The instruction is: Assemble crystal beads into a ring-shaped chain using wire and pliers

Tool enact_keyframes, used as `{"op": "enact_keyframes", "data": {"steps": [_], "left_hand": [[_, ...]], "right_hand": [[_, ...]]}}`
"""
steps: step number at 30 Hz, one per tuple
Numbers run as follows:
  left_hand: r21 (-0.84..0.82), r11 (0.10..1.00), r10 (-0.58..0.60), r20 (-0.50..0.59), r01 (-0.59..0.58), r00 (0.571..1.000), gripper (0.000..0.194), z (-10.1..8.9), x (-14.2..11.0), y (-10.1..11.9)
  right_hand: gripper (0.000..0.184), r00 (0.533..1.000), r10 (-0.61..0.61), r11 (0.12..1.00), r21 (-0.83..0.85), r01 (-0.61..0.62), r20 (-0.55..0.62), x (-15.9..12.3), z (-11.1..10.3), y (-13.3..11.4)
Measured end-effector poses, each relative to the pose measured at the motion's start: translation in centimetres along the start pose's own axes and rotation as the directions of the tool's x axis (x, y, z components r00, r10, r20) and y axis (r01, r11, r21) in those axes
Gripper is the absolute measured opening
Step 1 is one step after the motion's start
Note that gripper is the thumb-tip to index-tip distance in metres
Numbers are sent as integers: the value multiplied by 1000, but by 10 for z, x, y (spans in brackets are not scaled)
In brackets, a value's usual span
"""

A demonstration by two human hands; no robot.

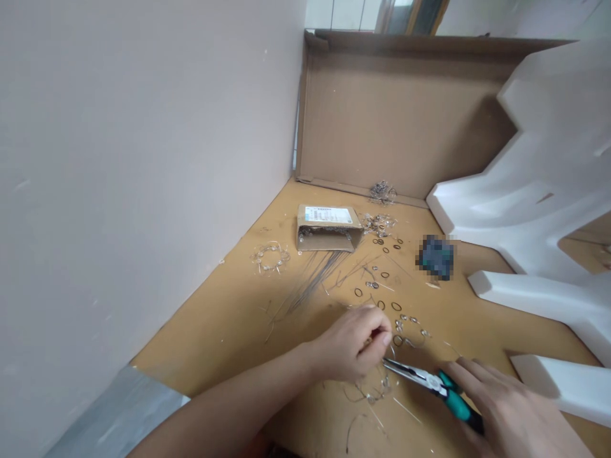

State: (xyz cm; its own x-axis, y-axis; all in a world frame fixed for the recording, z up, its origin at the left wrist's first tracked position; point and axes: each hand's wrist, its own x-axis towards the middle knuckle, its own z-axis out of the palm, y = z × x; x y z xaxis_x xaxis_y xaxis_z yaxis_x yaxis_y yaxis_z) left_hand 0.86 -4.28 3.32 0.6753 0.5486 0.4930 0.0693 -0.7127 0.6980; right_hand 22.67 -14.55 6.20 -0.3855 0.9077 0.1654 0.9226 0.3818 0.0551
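My left hand [356,343] is closed in a pinch, its fingers curled on a thin beaded wire [371,398] with clear beads that hangs out below the hand. The exact spot of the grip is hidden by the fingers. My right hand [510,407] is wrapped round the green and black handles of needle-nose pliers [429,380]. The pliers' jaws point left, their tips right beside my left fingertips, near the wire. Whether the tips pinch the wire is too small to tell. Another beaded wire piece [422,333] lies just beyond the pliers.
An open small cardboard box [329,216] stands behind a bundle of straight wires [317,280]. A beaded wire ring [270,257], several dark rings [396,306] and a wire heap [379,222] lie on the table. White foam pieces [520,286] line the right; a wall [143,159] borders the left.
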Motion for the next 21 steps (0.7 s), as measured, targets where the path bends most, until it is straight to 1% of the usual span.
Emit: {"op": "enact_keyframes", "data": {"steps": [5, 11, 16, 21], "left_hand": [[43, 999, 31, -26, -30, 999, 8, 5, -2, -1], [80, 995, 55, -37, -52, 998, 7, 6, -2, 0], [96, 993, 74, -14, -72, 997, 9, 4, -1, 4], [93, 991, 93, -12, -91, 996, 10, 3, -1, 7]], "right_hand": [[16, 1000, 4, 1000, 9, -4, 26, 1, 0, -5], [16, 999, 18, 1000, -8, -18, 34, 1, -1, -6], [15, 992, 56, 996, 59, -63, 115, -2, -2, -2], [19, 991, 65, 994, 85, -76, 116, -3, -2, 1]]}}
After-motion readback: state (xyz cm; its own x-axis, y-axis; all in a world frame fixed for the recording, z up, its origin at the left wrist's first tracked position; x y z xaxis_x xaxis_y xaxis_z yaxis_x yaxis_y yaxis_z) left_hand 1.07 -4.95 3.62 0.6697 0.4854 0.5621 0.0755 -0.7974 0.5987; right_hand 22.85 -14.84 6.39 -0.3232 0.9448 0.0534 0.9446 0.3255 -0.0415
